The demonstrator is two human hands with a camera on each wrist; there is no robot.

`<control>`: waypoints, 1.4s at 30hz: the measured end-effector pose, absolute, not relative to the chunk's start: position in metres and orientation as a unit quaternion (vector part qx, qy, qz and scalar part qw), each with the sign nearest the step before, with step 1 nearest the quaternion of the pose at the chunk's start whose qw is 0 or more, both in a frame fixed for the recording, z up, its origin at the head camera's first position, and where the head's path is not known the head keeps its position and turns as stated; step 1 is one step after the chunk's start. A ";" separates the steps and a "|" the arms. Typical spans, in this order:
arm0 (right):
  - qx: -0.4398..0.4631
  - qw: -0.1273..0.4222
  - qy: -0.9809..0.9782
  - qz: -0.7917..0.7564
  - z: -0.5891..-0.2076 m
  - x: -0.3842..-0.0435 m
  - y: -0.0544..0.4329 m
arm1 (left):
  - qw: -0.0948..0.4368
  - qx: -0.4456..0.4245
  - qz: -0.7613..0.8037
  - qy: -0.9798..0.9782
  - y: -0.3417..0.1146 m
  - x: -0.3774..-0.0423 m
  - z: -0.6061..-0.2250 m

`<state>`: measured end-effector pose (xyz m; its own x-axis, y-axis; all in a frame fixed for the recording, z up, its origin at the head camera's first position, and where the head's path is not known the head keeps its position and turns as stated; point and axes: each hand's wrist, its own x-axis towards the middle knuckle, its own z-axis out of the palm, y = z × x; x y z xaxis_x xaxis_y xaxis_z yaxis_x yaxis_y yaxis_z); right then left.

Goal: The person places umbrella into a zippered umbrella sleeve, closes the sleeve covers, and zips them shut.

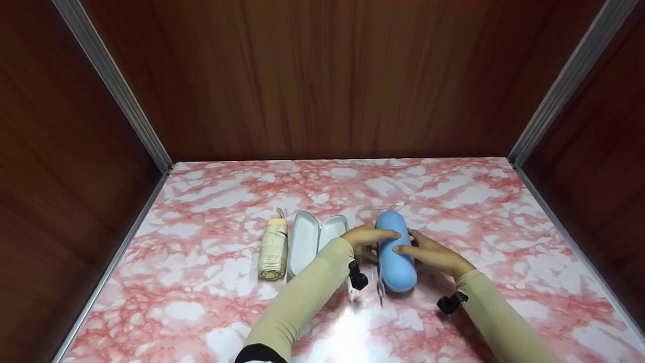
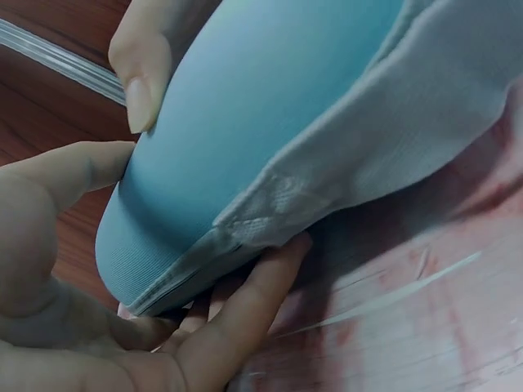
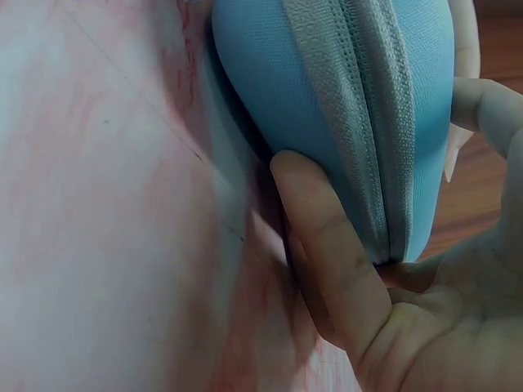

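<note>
- A blue zipped case [image 1: 398,275] is held between a person's left grip [image 1: 369,237] and right grip [image 1: 437,253], its long axis running far to near, the near end angled slightly right.
- Both are clamped on it, one on the left flank, one on the right; neither is nearer.
- Whether its underside touches the marbled surface [image 1: 201,307] is hard to tell.

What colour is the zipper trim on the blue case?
Grey zipper trim on the blue case; clearest in the right wrist view.
</note>
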<state>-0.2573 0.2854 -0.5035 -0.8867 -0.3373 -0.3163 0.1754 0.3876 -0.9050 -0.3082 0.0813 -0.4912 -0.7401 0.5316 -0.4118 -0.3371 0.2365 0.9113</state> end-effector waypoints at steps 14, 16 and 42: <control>-0.068 0.224 0.837 -0.494 -0.496 -0.263 0.299 | 0.348 0.043 0.619 0.703 0.085 -0.307 -0.493; -0.068 0.220 0.838 -0.495 -0.494 -0.265 0.301 | 0.346 0.040 0.617 0.706 0.085 -0.307 -0.493; -0.059 0.159 0.870 -0.463 -0.485 -0.325 0.278 | 0.356 0.041 0.620 0.698 0.083 -0.306 -0.492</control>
<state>-0.3254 0.2777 -0.4848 -0.9424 -0.2496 -0.2226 0.0449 0.5653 -0.8237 -0.3060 0.0828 -0.4922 -0.7430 0.4990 -0.4461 -0.3838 0.2284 0.8947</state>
